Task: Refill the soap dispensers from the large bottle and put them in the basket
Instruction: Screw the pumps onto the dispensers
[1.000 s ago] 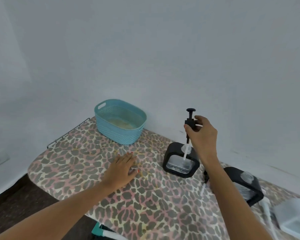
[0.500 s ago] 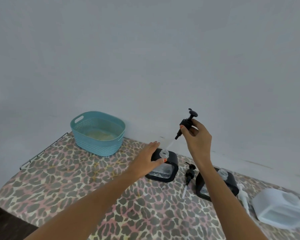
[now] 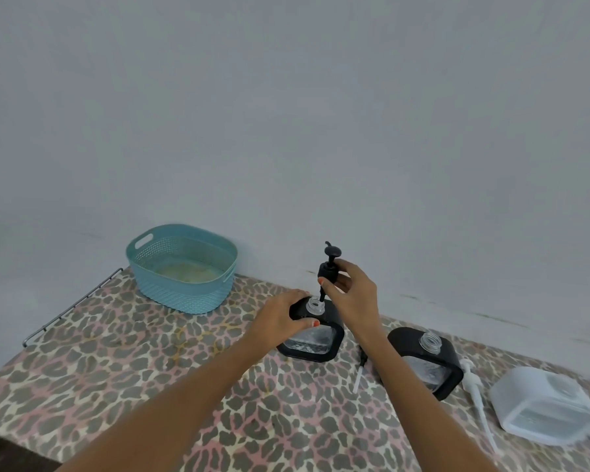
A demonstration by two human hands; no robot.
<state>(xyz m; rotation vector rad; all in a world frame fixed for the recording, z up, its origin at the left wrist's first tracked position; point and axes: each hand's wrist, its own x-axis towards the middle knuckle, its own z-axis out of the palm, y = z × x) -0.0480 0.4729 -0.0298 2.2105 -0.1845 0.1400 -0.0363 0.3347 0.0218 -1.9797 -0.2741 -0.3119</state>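
- Head view: the left hand curls over the top of a black dispenser and grips it; the dispenser stands on the leopard-print table.
- The right hand pinches a black pump by its collar, upright, with its stem just over the dispenser's open neck.
- A second dispenser stands open to the right, near the right forearm.
- Another black pump lies between the two dispensers.
- A white pump lies beside the large bottle at far right.
- The teal basket sits back left against the wall, well apart from the dispensers.
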